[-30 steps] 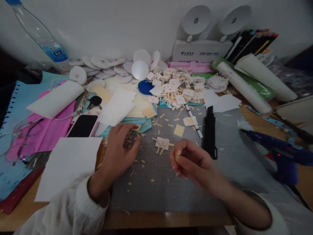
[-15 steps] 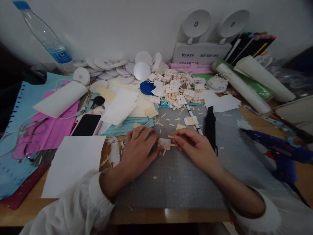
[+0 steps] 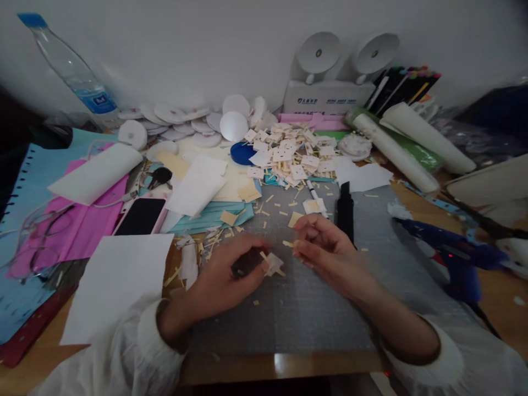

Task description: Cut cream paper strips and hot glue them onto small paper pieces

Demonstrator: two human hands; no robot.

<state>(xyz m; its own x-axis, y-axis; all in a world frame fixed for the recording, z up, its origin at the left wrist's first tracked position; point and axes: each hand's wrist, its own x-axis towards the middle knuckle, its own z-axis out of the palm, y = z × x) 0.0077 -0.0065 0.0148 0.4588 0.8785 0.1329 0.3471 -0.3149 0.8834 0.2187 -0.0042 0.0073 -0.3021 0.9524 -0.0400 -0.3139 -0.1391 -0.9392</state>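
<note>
My left hand (image 3: 225, 275) rests on the grey cutting mat (image 3: 313, 313) and pinches a small white paper square with a tan strip (image 3: 272, 263) at its fingertips. My right hand (image 3: 324, 247) hovers just to the right of it, with a short tan strip (image 3: 287, 243) between thumb and finger. Several loose tan strips and scraps (image 3: 280, 209) lie scattered on the mat around both hands. Both wrists wear white sleeves.
A heap of finished white squares (image 3: 289, 154) lies behind the mat, beside a blue lid (image 3: 241, 154) and white discs (image 3: 181, 118). A black knife (image 3: 345, 212) lies right of my right hand, a blue glue gun (image 3: 449, 250) farther right. A phone (image 3: 140, 216), white sheets (image 3: 119, 280) and a water bottle (image 3: 74, 74) are left.
Both hands reached forward to the little pile of squares, then drew back toward me. The left hand now holds one square and the right a strip.
</note>
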